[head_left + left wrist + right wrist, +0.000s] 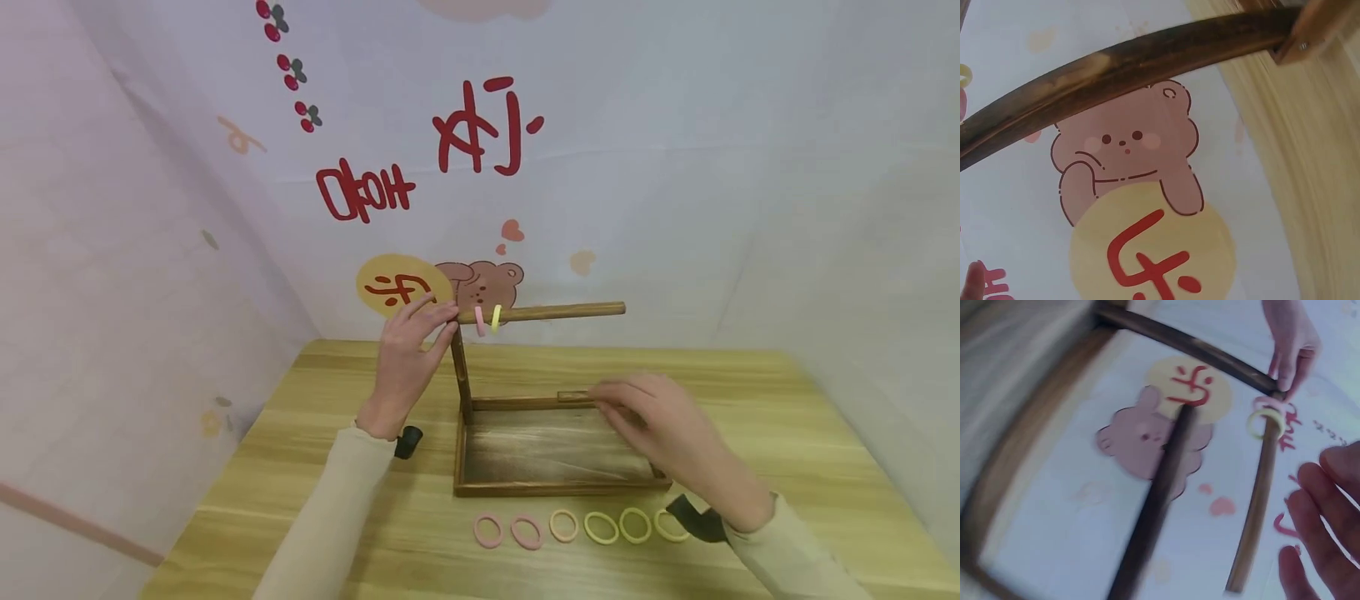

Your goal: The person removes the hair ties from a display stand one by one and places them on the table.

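My left hand (405,350) pinches the left end of the upper wooden bar (562,312), where it meets the stand's upright post (461,375). A pink hair tie (480,322) and a yellow hair tie (496,319) hang on that bar close to the fingers. Over the tray's right side is my right hand (660,417), its fingertips overlapping a lower wooden bar (573,397) in the head view. The right wrist view shows loosely bent fingers (1316,519) holding nothing, beside the lower bar (1160,494), whose free end shows.
The stand's base is a shallow wooden tray (555,489) on a wood-grain table (360,517). In front of it lies a row of several hair ties: pink (487,544), peach (564,540) and yellow (602,542). A printed cloth (675,208) hangs behind.
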`<action>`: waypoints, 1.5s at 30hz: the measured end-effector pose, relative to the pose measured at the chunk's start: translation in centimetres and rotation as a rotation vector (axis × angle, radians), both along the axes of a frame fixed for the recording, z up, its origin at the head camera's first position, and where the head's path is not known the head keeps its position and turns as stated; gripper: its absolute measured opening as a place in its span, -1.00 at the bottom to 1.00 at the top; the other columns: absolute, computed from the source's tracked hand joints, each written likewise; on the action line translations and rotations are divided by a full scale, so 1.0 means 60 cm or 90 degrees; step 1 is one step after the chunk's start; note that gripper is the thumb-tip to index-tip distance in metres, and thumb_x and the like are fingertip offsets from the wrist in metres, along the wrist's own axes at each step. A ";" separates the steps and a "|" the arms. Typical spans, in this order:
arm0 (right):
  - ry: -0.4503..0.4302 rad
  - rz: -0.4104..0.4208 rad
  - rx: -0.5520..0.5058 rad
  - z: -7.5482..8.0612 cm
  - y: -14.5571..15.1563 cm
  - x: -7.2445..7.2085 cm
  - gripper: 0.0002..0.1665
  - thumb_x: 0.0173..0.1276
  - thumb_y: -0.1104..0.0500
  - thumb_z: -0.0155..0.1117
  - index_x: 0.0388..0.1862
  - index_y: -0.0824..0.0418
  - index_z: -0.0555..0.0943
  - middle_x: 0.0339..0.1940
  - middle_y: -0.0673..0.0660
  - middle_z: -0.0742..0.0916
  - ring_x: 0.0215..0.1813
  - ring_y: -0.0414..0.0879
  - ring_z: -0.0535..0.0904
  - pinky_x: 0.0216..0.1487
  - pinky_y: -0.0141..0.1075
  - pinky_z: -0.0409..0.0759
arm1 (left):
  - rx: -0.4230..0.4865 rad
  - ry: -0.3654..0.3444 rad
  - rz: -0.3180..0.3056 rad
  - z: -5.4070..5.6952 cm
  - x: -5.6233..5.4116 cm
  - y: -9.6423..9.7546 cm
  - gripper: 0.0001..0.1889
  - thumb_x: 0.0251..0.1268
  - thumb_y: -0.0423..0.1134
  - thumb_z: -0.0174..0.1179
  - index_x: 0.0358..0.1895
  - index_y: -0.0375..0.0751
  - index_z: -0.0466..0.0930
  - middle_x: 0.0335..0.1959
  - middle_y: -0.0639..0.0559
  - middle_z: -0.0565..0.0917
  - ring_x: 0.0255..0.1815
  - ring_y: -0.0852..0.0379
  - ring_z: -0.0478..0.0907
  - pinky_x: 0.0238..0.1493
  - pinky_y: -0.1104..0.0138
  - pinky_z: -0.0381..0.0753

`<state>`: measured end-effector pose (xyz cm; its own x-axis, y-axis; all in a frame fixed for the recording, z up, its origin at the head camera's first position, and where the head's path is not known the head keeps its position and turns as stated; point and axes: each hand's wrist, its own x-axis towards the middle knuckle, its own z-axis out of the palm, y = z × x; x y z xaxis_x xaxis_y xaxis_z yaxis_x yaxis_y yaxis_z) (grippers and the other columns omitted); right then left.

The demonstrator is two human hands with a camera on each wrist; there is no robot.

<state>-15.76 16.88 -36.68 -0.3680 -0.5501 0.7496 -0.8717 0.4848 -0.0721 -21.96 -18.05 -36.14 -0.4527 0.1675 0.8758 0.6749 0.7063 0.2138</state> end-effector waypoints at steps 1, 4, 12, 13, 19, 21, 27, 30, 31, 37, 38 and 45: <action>0.005 0.006 -0.012 0.010 -0.014 -0.008 -0.49 0.70 -0.10 -0.03 -0.07 0.18 0.76 -0.13 0.03 0.82 -0.12 -0.02 0.73 -0.10 -0.15 0.66 | -0.014 0.005 0.009 0.002 0.000 0.000 -0.75 0.31 -0.34 0.44 0.03 -0.27 0.80 0.02 -0.12 0.79 0.29 -0.18 0.60 0.24 -0.22 0.53; 0.022 0.015 -0.040 0.031 -0.054 -0.036 -0.70 0.63 0.03 0.20 -0.04 0.21 0.76 -0.08 0.08 0.81 -0.04 0.04 0.72 -0.03 -0.07 0.65 | -0.047 0.013 0.025 0.008 0.001 0.001 -0.76 0.33 -0.31 0.43 0.02 -0.27 0.81 0.05 -0.14 0.79 0.33 -0.19 0.56 0.29 -0.19 0.50; 0.054 -0.009 -0.061 0.054 -0.135 -0.097 -0.52 0.23 0.26 0.59 0.13 0.30 0.70 0.09 0.20 0.77 0.17 0.18 0.66 0.18 0.12 0.58 | -0.065 0.020 0.003 0.010 -0.001 -0.003 -0.77 0.32 -0.35 0.43 0.00 -0.29 0.81 -0.04 -0.12 0.81 0.13 -0.14 0.66 0.28 0.03 0.55; 0.051 -0.012 -0.055 0.056 -0.142 -0.102 -0.50 0.25 0.22 0.59 0.15 0.30 0.69 0.11 0.20 0.77 0.20 0.17 0.65 0.21 0.12 0.57 | -0.063 0.016 -0.001 0.011 -0.001 -0.004 -0.77 0.32 -0.35 0.43 0.01 -0.29 0.81 -0.05 -0.11 0.82 0.12 -0.12 0.67 0.27 0.04 0.56; 0.029 -0.047 0.004 0.061 -0.168 -0.123 -0.39 0.30 0.04 0.57 0.24 0.31 0.65 0.19 0.20 0.75 0.30 0.17 0.59 0.35 0.11 0.48 | -0.038 -0.023 -0.011 0.013 0.000 -0.008 -0.75 0.29 -0.34 0.45 0.00 -0.30 0.80 -0.05 -0.10 0.82 0.05 -0.09 0.71 0.21 0.02 0.61; 0.020 -0.061 0.026 0.062 -0.174 -0.127 -0.36 0.31 -0.01 0.55 0.26 0.30 0.64 0.20 0.19 0.74 0.31 0.16 0.59 0.37 0.10 0.46 | -0.017 -0.041 -0.026 0.013 -0.002 -0.010 -0.75 0.29 -0.33 0.44 0.00 -0.30 0.80 -0.05 -0.10 0.82 0.03 -0.08 0.73 0.17 0.04 0.65; -0.001 -0.089 0.073 0.067 -0.188 -0.135 -0.28 0.30 -0.08 0.56 0.32 0.26 0.62 0.20 0.18 0.75 0.30 0.14 0.60 0.36 0.09 0.46 | 0.072 -0.102 -0.091 0.010 -0.006 -0.017 -0.75 0.24 -0.36 0.46 -0.02 -0.27 0.82 -0.07 -0.09 0.82 0.01 -0.03 0.77 0.05 0.05 0.74; -0.010 -0.097 0.083 0.067 -0.190 -0.136 -0.28 0.29 -0.09 0.57 0.31 0.24 0.62 0.19 0.17 0.75 0.28 0.13 0.61 0.35 0.09 0.48 | 0.093 -0.131 -0.102 0.011 -0.005 -0.019 -0.75 0.25 -0.34 0.46 -0.01 -0.22 0.83 -0.07 -0.06 0.82 0.02 0.01 0.77 0.06 0.06 0.73; -0.013 -0.098 0.085 0.067 -0.190 -0.137 -0.28 0.28 -0.10 0.57 0.31 0.24 0.62 0.19 0.17 0.75 0.28 0.13 0.61 0.35 0.09 0.48 | 0.095 -0.139 -0.103 0.012 -0.005 -0.019 -0.76 0.26 -0.33 0.46 -0.01 -0.21 0.83 -0.06 -0.05 0.82 0.02 0.01 0.77 0.07 0.06 0.72; -0.031 -0.097 0.094 0.062 -0.188 -0.140 -0.30 0.28 -0.05 0.59 0.31 0.22 0.62 0.17 0.16 0.76 0.26 0.13 0.63 0.33 0.10 0.49 | 0.087 -0.138 -0.103 0.010 -0.004 -0.019 -0.74 0.26 -0.32 0.46 0.01 -0.21 0.83 -0.05 -0.05 0.82 0.05 0.01 0.76 0.09 0.06 0.72; -0.033 -0.096 0.095 0.062 -0.188 -0.140 -0.31 0.28 -0.05 0.59 0.31 0.22 0.62 0.16 0.16 0.76 0.25 0.13 0.63 0.33 0.10 0.49 | 0.085 -0.131 -0.103 0.009 -0.005 -0.019 -0.74 0.26 -0.33 0.46 0.01 -0.21 0.83 -0.05 -0.06 0.82 0.04 0.00 0.76 0.08 0.07 0.72; -0.041 -0.096 0.091 0.060 -0.190 -0.142 -0.34 0.31 -0.04 0.56 0.30 0.22 0.62 0.14 0.16 0.77 0.24 0.12 0.64 0.34 0.09 0.49 | 0.094 -0.100 -0.105 0.001 -0.010 -0.019 -0.73 0.24 -0.36 0.47 0.01 -0.22 0.83 -0.04 -0.06 0.82 0.02 0.00 0.77 0.05 0.08 0.74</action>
